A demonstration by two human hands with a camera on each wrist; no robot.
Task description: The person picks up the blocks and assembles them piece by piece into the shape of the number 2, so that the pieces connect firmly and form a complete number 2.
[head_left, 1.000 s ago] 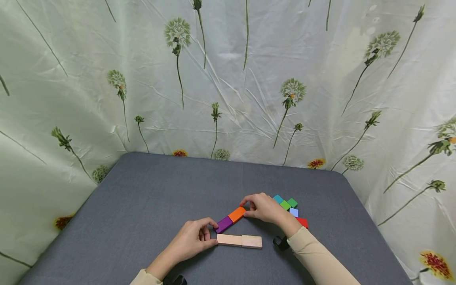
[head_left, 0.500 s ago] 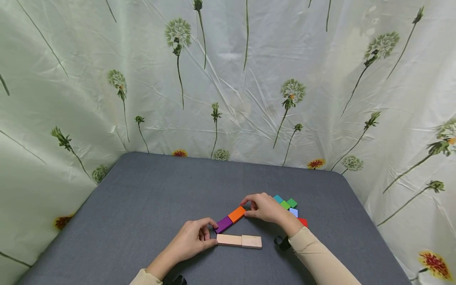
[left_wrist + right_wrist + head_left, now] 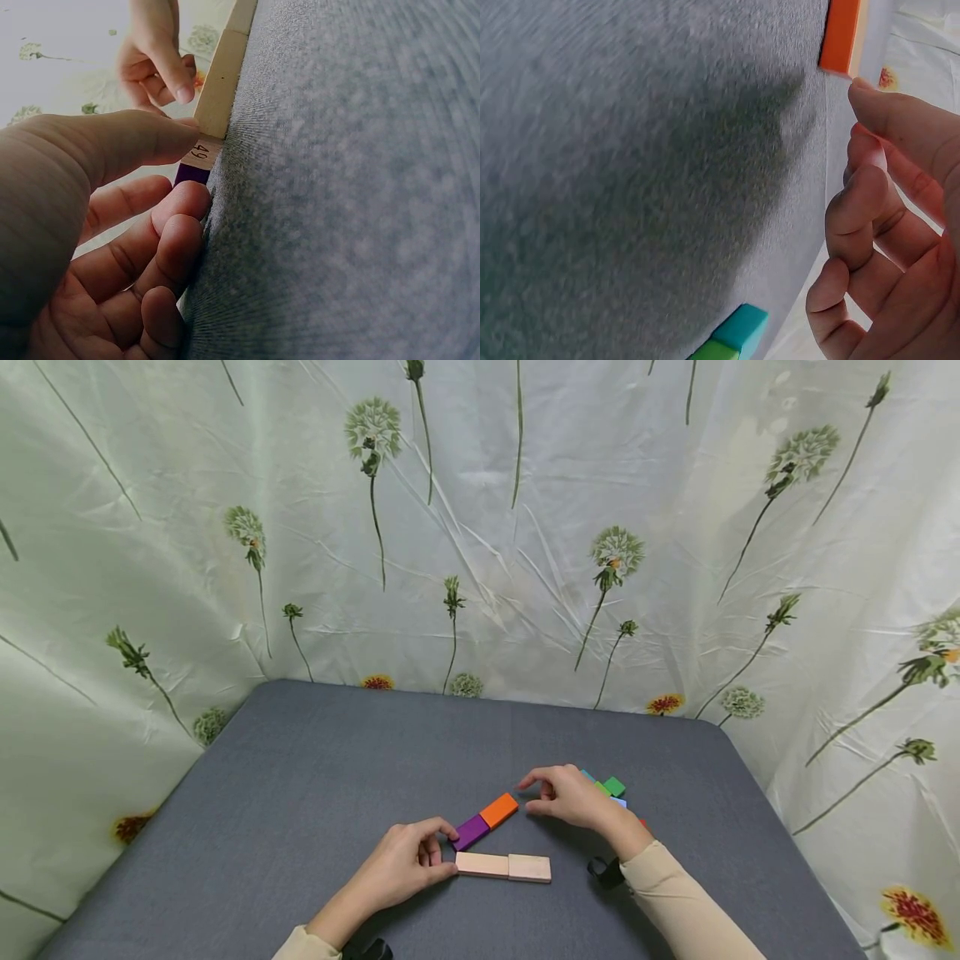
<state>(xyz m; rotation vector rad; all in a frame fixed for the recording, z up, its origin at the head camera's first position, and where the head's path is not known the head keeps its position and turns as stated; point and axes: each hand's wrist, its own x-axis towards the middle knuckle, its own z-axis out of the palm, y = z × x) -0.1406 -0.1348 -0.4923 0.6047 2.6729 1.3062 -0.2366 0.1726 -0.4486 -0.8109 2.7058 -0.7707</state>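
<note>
I see the orange block (image 3: pixel 498 810) lying flat on the grey counter (image 3: pixel 315 777), end to end with the purple block (image 3: pixel 471 832) in a slanted line. My right hand (image 3: pixel 572 797) hovers just right of the orange block, fingers loosely curled, holding nothing and apart from it. My left hand (image 3: pixel 405 864) sits at the near left, thumb and fingers pinching the corner where the purple block meets the left end of the pale wooden blocks (image 3: pixel 503 867); the left wrist view shows a "49" on that end. Beyond my right hand, partly hidden, lie small green (image 3: pixel 614 787) and teal blocks. A dandelion-print cloth (image 3: pixel 480 527) hangs behind the counter.
</note>
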